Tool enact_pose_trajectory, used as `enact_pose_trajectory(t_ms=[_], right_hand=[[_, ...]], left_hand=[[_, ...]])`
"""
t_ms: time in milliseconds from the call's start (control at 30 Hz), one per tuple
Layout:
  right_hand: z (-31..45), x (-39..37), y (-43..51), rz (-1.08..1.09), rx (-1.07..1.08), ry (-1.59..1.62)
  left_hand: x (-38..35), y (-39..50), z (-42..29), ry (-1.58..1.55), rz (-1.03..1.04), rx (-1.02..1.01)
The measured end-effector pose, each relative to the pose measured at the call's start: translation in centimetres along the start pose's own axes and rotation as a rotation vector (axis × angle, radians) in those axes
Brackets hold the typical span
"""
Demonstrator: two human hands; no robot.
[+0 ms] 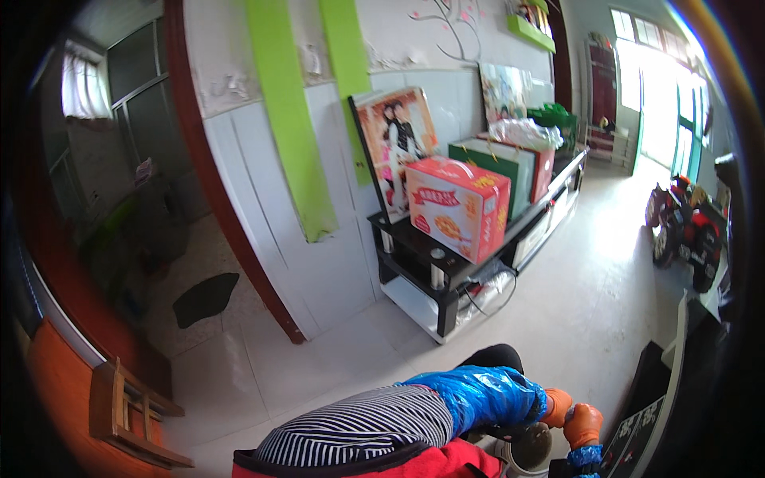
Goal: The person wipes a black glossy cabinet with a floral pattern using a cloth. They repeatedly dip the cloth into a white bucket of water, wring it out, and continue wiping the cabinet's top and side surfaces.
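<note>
Both hands wear orange gloves and meet at the lower right over a bucket with murky, dark contents. My left hand, at the end of a striped sleeve with a blue plastic oversleeve, is closed in a fist. Beside it my right hand is closed too, with blue plastic at its wrist. Between the two fists shows a bit of a small greyish item, gripped by both; its kind is unclear. The fingertips are mostly hidden.
A black TV stand along the wall bears a red and white carton, more boxes and a framed photo. A dark cabinet is close at right. A toy ride-on vehicle stands beyond; a wooden stool is at lower left.
</note>
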State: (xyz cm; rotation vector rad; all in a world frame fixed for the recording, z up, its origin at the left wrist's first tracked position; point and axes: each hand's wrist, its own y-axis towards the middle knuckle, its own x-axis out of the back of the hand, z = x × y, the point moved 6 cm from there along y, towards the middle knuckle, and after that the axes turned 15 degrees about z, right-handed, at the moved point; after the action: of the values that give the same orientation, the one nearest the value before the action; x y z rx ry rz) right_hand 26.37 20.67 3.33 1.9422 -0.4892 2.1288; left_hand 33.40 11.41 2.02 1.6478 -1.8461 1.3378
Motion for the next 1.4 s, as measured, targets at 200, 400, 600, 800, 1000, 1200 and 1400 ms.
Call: enact_pose_trajectory(t_ms=[200, 400, 600, 800, 1000, 1200, 1400], right_hand=[[2.5, 2.5, -1.3, -0.301, 0.163, 0.064], [3.0, 2.1, -3.4, -0.484, 0.169, -0.041], [1.4, 1.7, -4.3, -0.381, 0.017, -0.152], [2.3, 2.8, -5.3, -0.665, 0.093, -0.002], [1.1, 2.7, -6.5, -0.568, -0.017, -0.094], [0.2, 0.2, -7.0, -0.339, -0.135, 0.033], [1.6, -2.6, -2.9, -0.110, -0.191, 0.114]], left_hand=[[0.4, -1.8, 2.1, -0.671, 0.166, 0.124], [-0.8, -1.8, 0.7, -0.781, 0.288, 0.110], [1.0, -1.4, -2.3, -0.335, 0.362, 0.036], [1.3, -1.7, -4.4, -0.227, 0.292, -0.088], [0.0, 0.3, -5.1, -0.120, 0.282, -0.008], [-1.5, 2.3, -5.8, 0.493, 0.009, -0.058], [-0.9, 2.5, -4.6, 0.458, 0.010, -0.156]])
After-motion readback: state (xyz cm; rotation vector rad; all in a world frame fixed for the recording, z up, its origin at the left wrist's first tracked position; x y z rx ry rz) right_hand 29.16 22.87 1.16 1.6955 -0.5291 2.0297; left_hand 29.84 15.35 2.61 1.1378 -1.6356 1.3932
